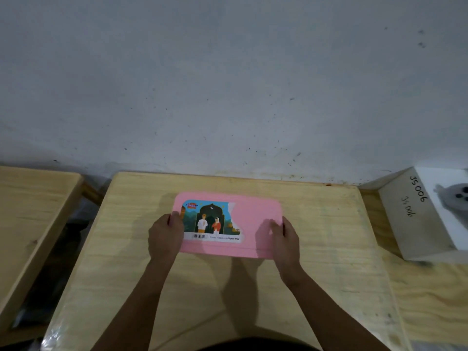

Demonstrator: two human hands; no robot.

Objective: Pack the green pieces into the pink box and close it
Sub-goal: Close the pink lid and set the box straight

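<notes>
A pink box [253, 224] lies flat on the wooden table [228, 287], its lid down and covering the inside. A partly torn picture label [211, 221] covers the lid's left half. My left hand [164, 236] grips the box's left edge, thumb on top of the lid. My right hand [285, 236] grips the right edge the same way. No green pieces show; whatever is inside the box is hidden by the lid.
A white cardboard box [420, 214] with handwritten numbers stands at the right, a grey round object [455, 196] on top of it. A second wooden table [30, 219] sits to the left across a dark gap. A grey wall [228, 84] rises right behind the table.
</notes>
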